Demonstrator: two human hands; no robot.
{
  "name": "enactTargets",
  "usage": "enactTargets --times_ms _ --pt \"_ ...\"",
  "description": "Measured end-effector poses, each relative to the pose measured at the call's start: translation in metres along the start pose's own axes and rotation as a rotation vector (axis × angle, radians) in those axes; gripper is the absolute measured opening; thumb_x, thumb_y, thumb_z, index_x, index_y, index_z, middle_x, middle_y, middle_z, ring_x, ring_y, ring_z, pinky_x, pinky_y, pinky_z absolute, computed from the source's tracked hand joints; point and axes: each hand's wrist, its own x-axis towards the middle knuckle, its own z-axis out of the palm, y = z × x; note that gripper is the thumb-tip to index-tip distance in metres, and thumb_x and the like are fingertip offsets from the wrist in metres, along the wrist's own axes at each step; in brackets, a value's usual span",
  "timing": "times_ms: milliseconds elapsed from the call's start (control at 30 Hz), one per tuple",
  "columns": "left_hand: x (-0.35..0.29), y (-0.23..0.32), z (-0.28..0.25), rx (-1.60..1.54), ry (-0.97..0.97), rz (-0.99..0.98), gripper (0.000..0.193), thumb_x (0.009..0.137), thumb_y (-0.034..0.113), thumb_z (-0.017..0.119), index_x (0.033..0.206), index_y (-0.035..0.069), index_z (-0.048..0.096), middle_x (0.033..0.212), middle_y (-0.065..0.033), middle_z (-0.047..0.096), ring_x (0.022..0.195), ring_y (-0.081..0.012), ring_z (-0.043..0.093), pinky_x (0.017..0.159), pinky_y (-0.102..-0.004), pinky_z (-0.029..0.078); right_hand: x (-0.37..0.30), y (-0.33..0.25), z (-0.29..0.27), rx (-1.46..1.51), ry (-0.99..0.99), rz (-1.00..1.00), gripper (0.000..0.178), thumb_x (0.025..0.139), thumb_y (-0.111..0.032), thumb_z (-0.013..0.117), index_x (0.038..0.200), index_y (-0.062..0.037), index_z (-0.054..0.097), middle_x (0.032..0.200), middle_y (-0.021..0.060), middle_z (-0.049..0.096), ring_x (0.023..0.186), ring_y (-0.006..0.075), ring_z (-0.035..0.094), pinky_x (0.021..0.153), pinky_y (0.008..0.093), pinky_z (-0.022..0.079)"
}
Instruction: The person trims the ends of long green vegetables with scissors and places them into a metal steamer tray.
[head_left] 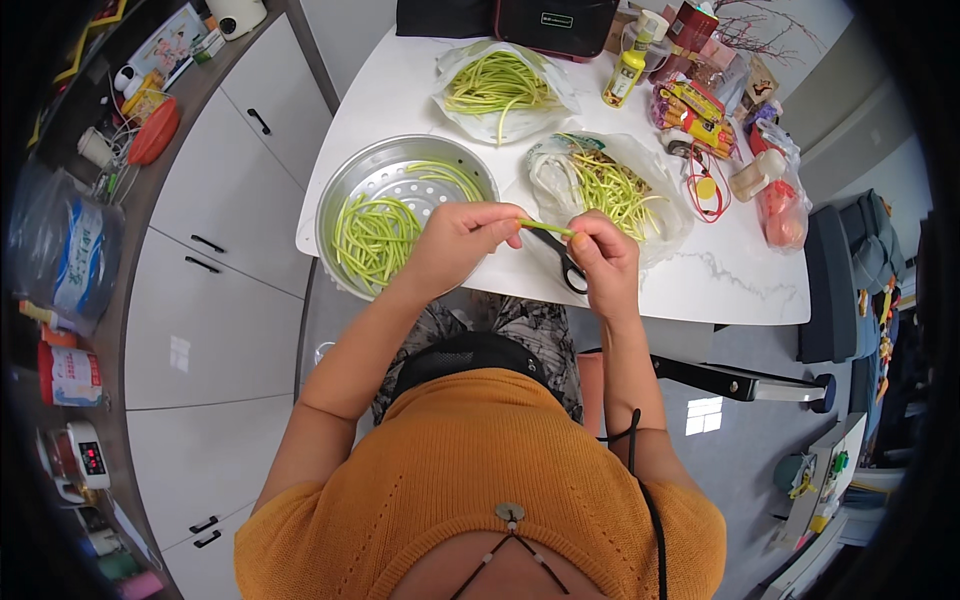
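Between my two hands, above the table's near edge, a short green vegetable stem (pixel 548 228) is stretched. My left hand (pixel 462 243) pinches its left end, and my right hand (pixel 607 258) pinches the right end. Below and left of my left hand is a metal strainer basin (pixel 402 187) with holes in its bottom, holding cut green stem pieces (pixel 376 242). Black-handled scissors (pixel 573 275) lie beside my right hand, partly hidden by the stem. Behind my right hand, an open plastic bag (pixel 655 190) contains stem pieces and brownish trimmings (pixel 612 193).
Another plastic bag holds long green stems (pixel 500 85) at the back of the white table (pixel 740 285). A yellow bottle (pixel 625 75), packaged food (pixel 692 115), a red cord (pixel 708 190) and a jar (pixel 757 176) crowd the right side. Grey cabinets (pixel 220 300) stand left.
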Motion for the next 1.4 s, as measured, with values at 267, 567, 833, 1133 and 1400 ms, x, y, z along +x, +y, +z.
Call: enactTargets --times_ms 267,567,833,1133,1400 --pt "-0.001 -0.009 0.014 0.272 0.111 0.284 0.018 0.088 0.006 0.055 0.101 -0.002 0.066 0.082 -0.0046 0.066 0.072 -0.0079 0.056 0.065 -0.0216 0.045 0.004 0.005 -0.010 1.099 0.068 0.353 0.012 0.091 -0.013 0.056 0.097 -0.0031 0.054 0.072 -0.0028 0.044 0.058 0.0046 0.034 0.048 0.0170 0.030" --pt "0.002 -0.020 0.000 -0.270 0.128 -0.050 0.022 0.096 0.013 0.046 0.108 -0.002 0.055 0.099 -0.0153 0.065 0.085 -0.0163 0.061 0.080 -0.0282 0.048 0.009 0.020 -0.049 -0.231 0.295 0.063 0.016 0.084 -0.011 0.065 0.100 -0.0052 0.063 0.088 -0.0005 0.055 0.063 0.0030 0.042 0.052 0.0178 0.034" --pt "0.009 -0.014 -0.005 -0.602 0.172 -0.059 0.013 0.098 0.015 0.041 0.104 0.005 0.046 0.122 -0.0213 0.054 0.111 -0.0251 0.055 0.092 -0.0318 0.043 0.023 0.036 -0.056 -0.633 0.444 0.017 0.024 0.080 -0.004 0.063 0.104 -0.0050 0.063 0.097 0.0061 0.061 0.078 0.0117 0.059 0.072 0.0238 0.048" --pt "0.012 -0.016 0.003 -0.452 0.244 0.069 0.013 0.097 0.017 0.044 0.104 0.006 0.046 0.120 -0.0219 0.056 0.110 -0.0251 0.056 0.096 -0.0349 0.039 0.000 0.001 0.013 -0.086 -0.236 0.475 0.018 0.090 -0.020 0.058 0.093 -0.0029 0.065 0.078 -0.0012 0.062 0.063 0.0052 0.052 0.056 0.0195 0.043" --pt "0.010 -0.014 0.007 -0.381 0.237 0.160 0.014 0.094 0.013 0.048 0.104 0.003 0.049 0.115 -0.0205 0.059 0.105 -0.0228 0.058 0.095 -0.0328 0.041 0.000 0.000 0.023 -0.591 -0.268 0.334 0.014 0.080 -0.017 0.067 0.086 -0.0050 0.067 0.067 0.0036 0.060 0.058 0.0116 0.054 0.054 0.0264 0.043"
